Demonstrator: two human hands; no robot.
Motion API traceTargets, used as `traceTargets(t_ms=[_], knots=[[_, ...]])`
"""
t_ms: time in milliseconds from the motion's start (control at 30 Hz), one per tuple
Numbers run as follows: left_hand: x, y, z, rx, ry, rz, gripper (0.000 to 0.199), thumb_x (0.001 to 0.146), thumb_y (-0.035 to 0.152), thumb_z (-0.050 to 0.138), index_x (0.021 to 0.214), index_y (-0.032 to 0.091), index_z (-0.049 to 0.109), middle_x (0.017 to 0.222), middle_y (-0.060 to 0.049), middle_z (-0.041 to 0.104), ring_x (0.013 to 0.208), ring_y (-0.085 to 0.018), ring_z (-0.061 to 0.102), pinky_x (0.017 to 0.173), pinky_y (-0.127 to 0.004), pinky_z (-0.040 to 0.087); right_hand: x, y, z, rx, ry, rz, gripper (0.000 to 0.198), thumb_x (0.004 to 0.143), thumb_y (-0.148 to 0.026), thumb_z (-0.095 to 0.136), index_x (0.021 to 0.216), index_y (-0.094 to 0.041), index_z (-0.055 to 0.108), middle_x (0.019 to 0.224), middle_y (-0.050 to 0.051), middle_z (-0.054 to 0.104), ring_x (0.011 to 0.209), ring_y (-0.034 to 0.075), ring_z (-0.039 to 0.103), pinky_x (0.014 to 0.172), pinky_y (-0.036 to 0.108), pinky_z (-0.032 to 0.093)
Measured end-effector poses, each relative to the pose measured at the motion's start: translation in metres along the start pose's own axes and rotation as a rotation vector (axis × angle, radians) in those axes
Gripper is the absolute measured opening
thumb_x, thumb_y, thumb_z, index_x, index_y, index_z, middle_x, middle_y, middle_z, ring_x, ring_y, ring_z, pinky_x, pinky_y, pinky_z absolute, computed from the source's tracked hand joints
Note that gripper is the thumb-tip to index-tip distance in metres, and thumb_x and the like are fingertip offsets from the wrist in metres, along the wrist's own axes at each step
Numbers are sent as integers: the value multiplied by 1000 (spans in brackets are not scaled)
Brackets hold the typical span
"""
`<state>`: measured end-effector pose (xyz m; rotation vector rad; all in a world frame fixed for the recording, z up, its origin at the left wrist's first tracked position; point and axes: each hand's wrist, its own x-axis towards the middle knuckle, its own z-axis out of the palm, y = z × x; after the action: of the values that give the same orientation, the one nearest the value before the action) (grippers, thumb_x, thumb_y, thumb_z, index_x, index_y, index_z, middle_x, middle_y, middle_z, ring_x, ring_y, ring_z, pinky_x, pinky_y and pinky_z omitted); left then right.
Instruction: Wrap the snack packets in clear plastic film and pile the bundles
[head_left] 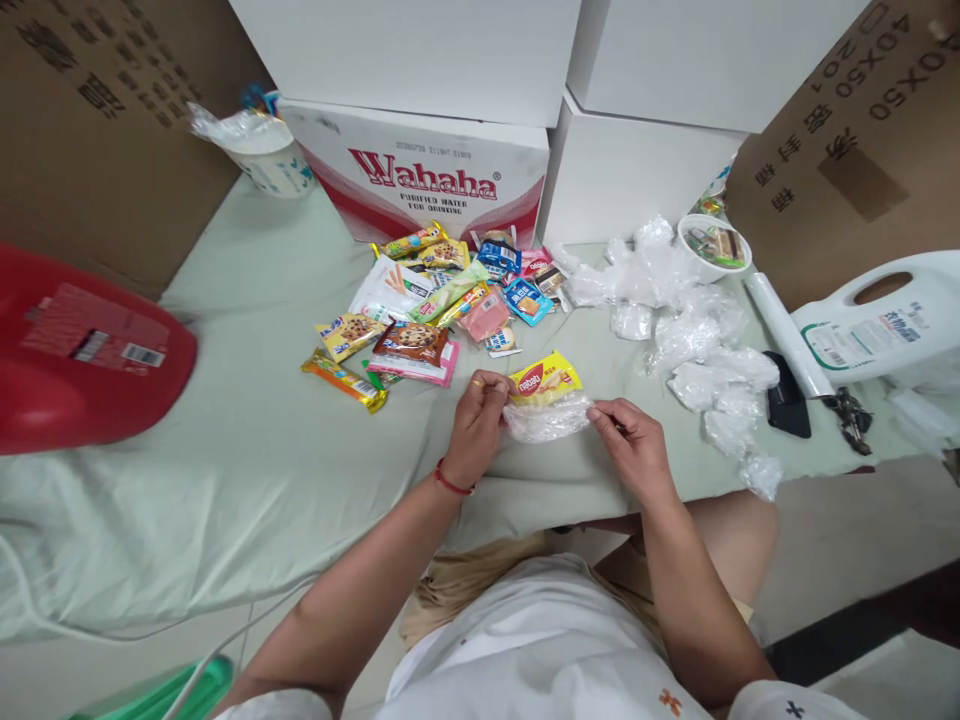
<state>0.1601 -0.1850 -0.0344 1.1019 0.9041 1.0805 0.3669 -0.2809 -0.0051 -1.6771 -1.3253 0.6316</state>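
A yellow nabati snack packet (546, 380) sits between my hands, its lower part covered by a crinkled clear plastic bag (549, 420). My left hand (480, 425) is closed at the left edge of the bag, thumb against fingers, close to the packet's left end. With thumb and fingers pinched, my right hand (631, 445) grips the bag's right edge. Just beyond lies a pile of wrapped snacks, among them a brown cookie packet (411, 345) and a blue packet (529, 300). To the right is a heap of clear plastic bags (686, 340).
A white tub (714, 248) holding snacks stands behind the bags. At right are a plastic roll (787, 335), a black phone-like object (787, 395) and a white jug (885, 315). A red container (90, 350) stands left; a Wahaha box (420, 175) borders the back.
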Motion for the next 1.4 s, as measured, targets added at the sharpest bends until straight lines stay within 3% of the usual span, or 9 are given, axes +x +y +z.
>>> traceTargets(t_ms=[67, 167, 267, 467, 600, 867, 1067, 1300, 1400], knots=[[-2, 4, 1, -98, -115, -95, 38, 98, 60, 53, 97, 22, 57, 96, -3, 66, 58, -10, 45, 50, -23, 34, -1, 3, -2, -13, 11, -34, 22, 98, -41, 64, 99, -25, 79, 87, 3, 69, 76, 17, 63, 71, 30, 50], [-5, 6, 1, -54, -292, -159, 46, 83, 58, 75, 109, 22, 60, 104, -4, 69, 62, -9, 50, 55, -22, 38, 2, 6, -4, -17, -23, -99, 21, 99, -39, 63, 100, -26, 79, 88, 3, 70, 71, 16, 63, 69, 31, 52], [-7, 0, 3, 68, -462, -177, 43, 74, 50, 84, 97, 18, 65, 84, 0, 65, 62, -9, 51, 58, -22, 38, 7, 5, -2, 16, -44, -138, 21, 98, -41, 63, 103, -27, 78, 96, 4, 71, 70, 15, 65, 69, 32, 55], [-13, -16, 6, 221, -111, -23, 33, 86, 52, 70, 87, 20, 62, 58, 7, 50, 50, -9, 43, 50, -22, 32, 1, -8, 32, 242, 154, 174, 41, 92, -60, 63, 106, -22, 68, 98, 7, 69, 84, 21, 67, 65, 32, 58], [-20, -14, 8, 305, -182, 105, 33, 92, 52, 65, 85, 20, 63, 62, 3, 60, 52, -11, 52, 53, -23, 40, -5, -17, 56, 216, 8, 168, 36, 85, -56, 71, 95, -22, 71, 93, 6, 69, 86, 20, 64, 68, 29, 55], [-4, -2, 4, -45, 9, -67, 51, 88, 65, 67, 70, 22, 47, 48, 7, 50, 41, -8, 40, 43, -22, 29, 6, -12, 16, 526, -7, 391, 39, 74, -59, 81, 74, -22, 70, 69, -1, 56, 64, 14, 50, 58, 26, 46], [-1, -2, 4, -87, -89, -158, 58, 83, 71, 69, 64, 21, 45, 46, 8, 37, 40, -5, 28, 42, -24, 19, -4, 7, -2, 694, -38, 558, 42, 64, -55, 91, 73, -20, 69, 68, -1, 56, 63, 13, 49, 54, 23, 42], [-5, 5, 3, 75, -234, -164, 56, 82, 74, 66, 71, 20, 60, 47, 7, 37, 45, -8, 27, 45, -24, 21, -3, 22, -2, 548, 184, 393, 40, 79, -59, 79, 80, -23, 62, 80, -2, 61, 71, 14, 54, 64, 25, 48], [-7, 9, 5, 89, -273, -115, 55, 86, 75, 62, 76, 20, 63, 54, 4, 45, 51, -11, 34, 49, -25, 28, -2, 16, 1, 472, 141, 371, 39, 86, -62, 71, 83, -24, 59, 76, -2, 61, 62, 14, 51, 56, 25, 45]])
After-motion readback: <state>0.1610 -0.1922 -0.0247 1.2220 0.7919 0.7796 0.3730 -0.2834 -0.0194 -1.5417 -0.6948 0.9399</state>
